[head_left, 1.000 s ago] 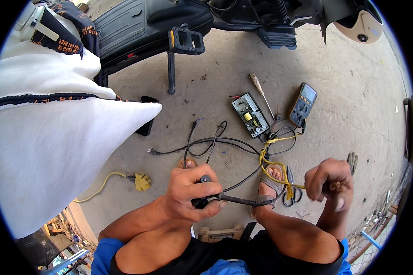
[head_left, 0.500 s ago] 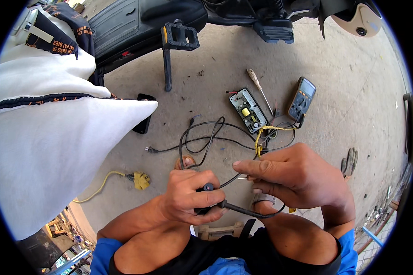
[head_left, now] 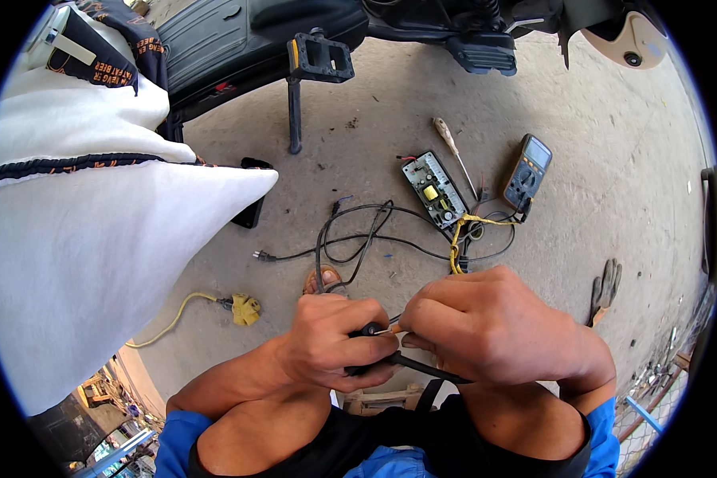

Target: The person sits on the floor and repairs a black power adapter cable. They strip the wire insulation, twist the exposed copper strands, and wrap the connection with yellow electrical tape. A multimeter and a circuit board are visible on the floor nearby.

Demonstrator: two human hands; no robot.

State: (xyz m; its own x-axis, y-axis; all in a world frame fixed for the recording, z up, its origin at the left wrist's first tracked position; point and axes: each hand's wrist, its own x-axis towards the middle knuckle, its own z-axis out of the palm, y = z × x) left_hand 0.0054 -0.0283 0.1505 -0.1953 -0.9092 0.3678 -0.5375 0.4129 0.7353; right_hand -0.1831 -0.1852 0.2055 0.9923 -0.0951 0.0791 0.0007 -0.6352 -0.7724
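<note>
In front of my knees, my left hand (head_left: 327, 338) is closed around a black cable connector (head_left: 370, 328). A thick black cable (head_left: 430, 369) leaves the connector and passes beneath my right hand (head_left: 494, 323). My right hand is closed on a small screwdriver-like tool (head_left: 395, 327) with an orange handle and thin metal shaft. The shaft meets the connector's end; whether it is inside cannot be seen. Beyond my hands lies an uncovered circuit board (head_left: 436, 191) in a black case, with black cords (head_left: 358, 239) and a yellow strip (head_left: 456, 253) beside it.
A multimeter (head_left: 526, 175) and a long screwdriver (head_left: 454, 155) lie near the board. A glove (head_left: 605, 291) is at right, a yellow-wrapped plug (head_left: 245, 309) at left. A scooter with a pedal (head_left: 320, 60) stands across the far side; white cloth (head_left: 95, 255) covers the left.
My right hand has moved left and closed in on the connector, bringing the small tool's shaft to its end. My left hand keeps its hold on the connector.
</note>
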